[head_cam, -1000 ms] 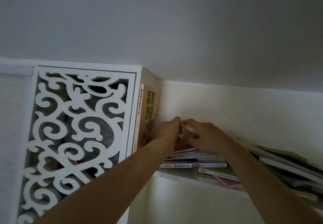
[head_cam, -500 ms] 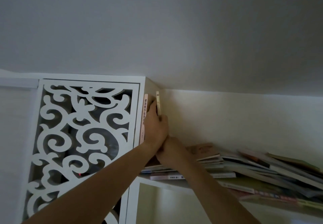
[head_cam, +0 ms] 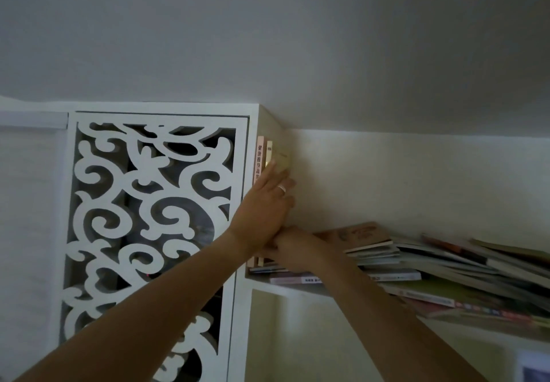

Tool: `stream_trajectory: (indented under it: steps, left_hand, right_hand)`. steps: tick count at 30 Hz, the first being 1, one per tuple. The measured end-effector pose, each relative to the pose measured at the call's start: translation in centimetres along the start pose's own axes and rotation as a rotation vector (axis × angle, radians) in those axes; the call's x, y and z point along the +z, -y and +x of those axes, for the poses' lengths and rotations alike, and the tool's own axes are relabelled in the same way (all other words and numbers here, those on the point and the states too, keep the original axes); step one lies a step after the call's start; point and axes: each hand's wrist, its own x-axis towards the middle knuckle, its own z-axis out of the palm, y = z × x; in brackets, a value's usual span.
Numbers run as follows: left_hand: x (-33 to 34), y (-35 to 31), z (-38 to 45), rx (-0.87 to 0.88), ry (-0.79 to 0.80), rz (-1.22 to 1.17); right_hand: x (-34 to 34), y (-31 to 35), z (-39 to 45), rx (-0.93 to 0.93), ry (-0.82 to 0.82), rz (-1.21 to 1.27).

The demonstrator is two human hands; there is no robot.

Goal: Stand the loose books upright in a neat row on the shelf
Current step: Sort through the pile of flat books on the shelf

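- White shelf (head_cam: 300, 290) sits high under the ceiling, with a fretwork cabinet panel (head_cam: 148, 232) to its left; lighting is dim. All places below are relative to that panel.
- Two upright books stand right against the panel's right edge: pink-spined book (head_cam: 259, 158), then thin tan-spined book (head_cam: 269, 151) touching it.
- Left hand (head_cam: 265, 206) lies flat on the tan book's exposed cover, fingers straight and close together, pointing up; ring on one finger. It presses the pair toward the panel.
- Right hand (head_cam: 293, 246) is low, just right of the panel's edge, at the foot of the upright books and on the near end of the flat book pile (head_cam: 416, 265). Fingers mostly hidden under the left wrist, so I can't tell if they grip anything.
- Pile runs well off to the right, books slumped and fanned, still lying flat.
- Risk: the upright pair seems to stand on pile books, not bare shelf. Pull one out and they probably tip right.
- Risk: release the left hand without a prop and the thin book likely flops onto the pile.
- Risk: overhead reach with poor sightline; tugging the pile could slide books off the front edge.
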Motion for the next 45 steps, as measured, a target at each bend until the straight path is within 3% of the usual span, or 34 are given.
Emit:
stream_trajectory:
  steps: [5,11,18,24,28,33,39,43,45]
  left_hand:
    - [0.4,-0.1,-1.0,0.002,0.122,0.105]
    - [0.2,-3.2,-1.0,-0.089,0.287,0.200]
    - [-0.5,-4.1,-1.0,-0.193,0.406,0.230]
    - [-2.1,-6.3,0.9,-0.416,0.435,-0.016]
    - [-3.1,-8.4,2.8,-0.476,0.421,-0.216]
    - [-4.1,-10.6,4.8,-0.541,0.361,-0.735]
    - [-4.8,-12.7,6.4,-0.598,0.433,-0.892]
    - [-5.6,-14.4,7.2,-0.604,0.400,-1.050]
    - [-6.3,-15.6,8.1,-0.572,0.360,-1.119]
  right_hand:
    - [1.4,-1.1,0.0,0.005,-0.193,0.025]
    - [2.3,-1.7,-2.2,-0.027,-0.193,-0.292]
    - [0.2,-3.0,-5.0,-0.049,-0.308,-0.365]
    - [-2.5,-7.1,-7.2,-0.034,-0.340,-0.396]
    - [-3.1,-8.7,-8.8,0.000,-0.288,-0.309]
    - [-3.9,-9.9,-10.1,-0.010,-0.299,-0.382]
    - [-5.7,-12.2,-13.1,-0.028,-0.318,-0.413]
    - [-7.6,-14.0,-15.2,0.006,-0.387,-0.486]
    - [-8.6,-15.0,-16.3,0.088,-0.344,-0.495]
